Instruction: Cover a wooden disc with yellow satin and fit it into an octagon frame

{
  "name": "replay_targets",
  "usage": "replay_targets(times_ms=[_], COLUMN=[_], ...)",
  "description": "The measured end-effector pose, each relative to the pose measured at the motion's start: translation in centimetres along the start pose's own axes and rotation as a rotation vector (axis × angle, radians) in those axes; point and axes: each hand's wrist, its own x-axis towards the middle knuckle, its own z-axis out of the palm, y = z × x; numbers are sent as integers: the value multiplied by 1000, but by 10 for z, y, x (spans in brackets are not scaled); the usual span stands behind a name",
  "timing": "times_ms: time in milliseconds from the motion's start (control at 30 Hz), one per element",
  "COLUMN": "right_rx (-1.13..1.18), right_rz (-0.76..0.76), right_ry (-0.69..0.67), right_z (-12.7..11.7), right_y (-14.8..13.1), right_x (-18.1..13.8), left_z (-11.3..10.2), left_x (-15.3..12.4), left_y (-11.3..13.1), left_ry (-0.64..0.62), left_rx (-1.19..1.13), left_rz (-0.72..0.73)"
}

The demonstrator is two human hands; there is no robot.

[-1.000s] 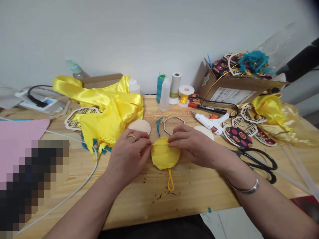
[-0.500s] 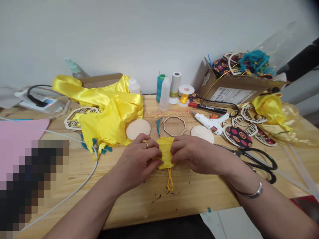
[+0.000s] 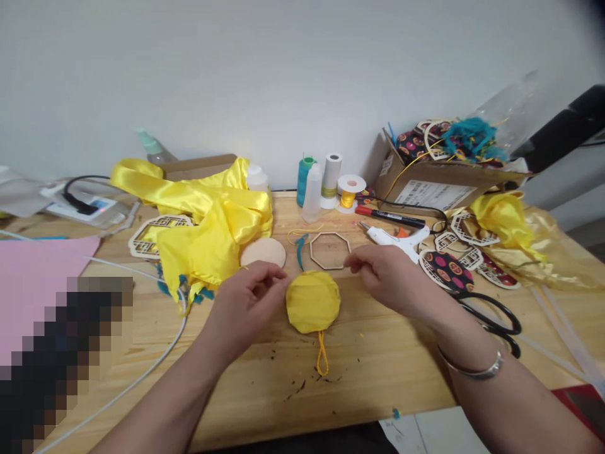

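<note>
Pixelated block (image 3: pixel 66 353) hides what lies on the pink sheet (image 3: pixel 33 277). Right hand (image 3: pixel 392 280) covers a wooden disc's position and part of the scissors (image 3: pixel 496 318). Box label (image 3: pixel 435 192) unreadable. Both forearms cut off at the bottom edge.

**No legible writing**

A white shipping label (image 3: pixel 437 193) is stuck on the side of the cardboard box (image 3: pixel 406 183) at the back right of the counter (image 3: pixel 378 359). Its printed lines are too small and blurred to make out.
</note>
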Motion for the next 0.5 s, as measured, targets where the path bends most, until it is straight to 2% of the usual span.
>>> replay_targets(times_ms=[67, 167, 300, 500], right_rx=[73, 168, 298, 489], right_rz=[60, 100, 179, 306], right_ry=[17, -31, -87, -193], right_z=[4, 10, 15, 16], right_y=[0, -1, 0, 4], right_x=[1, 1, 1, 3], left_z=[-2, -5, -12, -23], left_x=[2, 4, 4, 4], left_y=[3, 4, 3, 10], left_ry=[51, 49, -44, -170], left_rx=[-89, -304, -566, -661], left_rz=[-233, -418, -552, -661])
